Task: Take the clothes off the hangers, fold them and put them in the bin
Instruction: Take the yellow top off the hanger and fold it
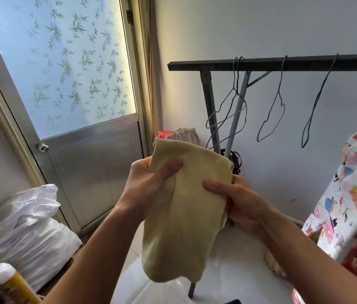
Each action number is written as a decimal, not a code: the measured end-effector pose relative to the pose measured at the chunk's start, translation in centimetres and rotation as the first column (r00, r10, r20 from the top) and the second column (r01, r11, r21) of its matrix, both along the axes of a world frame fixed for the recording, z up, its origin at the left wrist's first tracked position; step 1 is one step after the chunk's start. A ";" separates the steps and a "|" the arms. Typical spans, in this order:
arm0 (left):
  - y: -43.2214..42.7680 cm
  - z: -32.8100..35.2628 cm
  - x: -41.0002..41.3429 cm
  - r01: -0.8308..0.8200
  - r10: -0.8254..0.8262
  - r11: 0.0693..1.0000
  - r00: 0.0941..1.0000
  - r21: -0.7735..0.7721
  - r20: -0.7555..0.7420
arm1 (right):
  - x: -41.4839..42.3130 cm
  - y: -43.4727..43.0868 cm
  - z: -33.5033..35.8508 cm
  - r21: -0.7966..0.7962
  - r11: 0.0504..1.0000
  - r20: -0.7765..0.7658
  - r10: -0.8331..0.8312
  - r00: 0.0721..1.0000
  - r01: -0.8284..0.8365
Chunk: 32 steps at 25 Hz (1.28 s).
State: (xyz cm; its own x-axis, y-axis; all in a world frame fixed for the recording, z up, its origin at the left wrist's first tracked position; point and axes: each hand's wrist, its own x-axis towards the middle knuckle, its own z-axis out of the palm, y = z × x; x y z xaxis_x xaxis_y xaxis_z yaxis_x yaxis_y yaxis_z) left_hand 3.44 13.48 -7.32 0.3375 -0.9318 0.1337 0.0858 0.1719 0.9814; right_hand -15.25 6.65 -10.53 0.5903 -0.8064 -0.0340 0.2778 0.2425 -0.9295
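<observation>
Nearest, at the bottom left corner, a yellow bottle (10, 284) with a white cap is seen, partly cut off. A pale yellow cloth (184, 216) is held up in mid-air, front and centre, off any hanger. It is gripped at its upper left edge by the left hand (149, 183), thumb laid across the front, fingers hidden behind. Its right edge is pinched by the right hand (236, 200), thumb on the front. The lower part hangs loose above the white floor (234, 273).

A crumpled white plastic bag (28, 227) is seen left, against the door (89, 163). A cartoon-print cloth (353, 194) fills the right edge, blurred; how it hangs cannot be told.

Behind the yellow cloth, a red and white pile (182, 133) and the rack legs are partly hidden. Further back, bare wire hangers (272, 115) are hung on the dark rail (283, 62), spaced apart. A door knob (42, 147) is seen under the frosted leaf-pattern glass.
</observation>
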 end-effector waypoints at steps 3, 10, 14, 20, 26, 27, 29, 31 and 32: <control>-0.5 -0.3 0.7 -0.116 0.118 0.992 0.992 -0.042 0.043 | 0.8 0.1 1.0 -0.042 0.975 -0.057 -0.222 0.973 0.220; 1.5 -4.4 -1.6 -0.056 0.066 0.977 0.997 0.204 -0.045 | 3.1 1.8 1.7 -0.365 0.796 -0.072 -0.541 0.838 0.483; 1.7 -6.2 -3.1 0.208 -0.026 0.947 0.809 0.244 -0.587 | 5.3 3.6 0.5 -0.300 0.821 -0.019 -0.515 0.857 0.487; 2.3 -7.9 -2.7 0.127 -0.110 0.991 0.635 -0.038 -0.765 | 6.8 5.8 -1.2 0.400 0.879 0.143 -0.341 0.929 0.261; 3.0 -9.0 -2.0 -0.007 0.056 0.998 0.692 0.070 -0.719 | 8.3 7.2 -4.1 0.511 0.803 0.162 -0.438 0.884 0.305; 3.2 -9.3 -1.9 -0.042 0.085 0.996 0.746 0.081 -0.661 | 8.2 7.3 -4.7 0.497 0.799 0.137 -0.456 0.879 0.337; 3.4 -9.7 -1.3 -0.141 0.169 0.985 0.874 0.095 -0.456 | 7.9 7.2 -5.4 0.417 0.798 -0.004 -0.478 0.878 0.436; 3.9 -10.1 -0.2 -0.223 0.234 0.972 0.952 0.074 -0.199 | 6.8 6.9 -6.0 0.173 0.807 -0.204 -0.531 0.822 0.564; 4.0 -10.3 0.3 -0.238 0.241 0.970 0.969 0.052 -0.051 | 6.2 6.8 -5.9 -0.022 0.794 -0.265 -0.591 0.762 0.608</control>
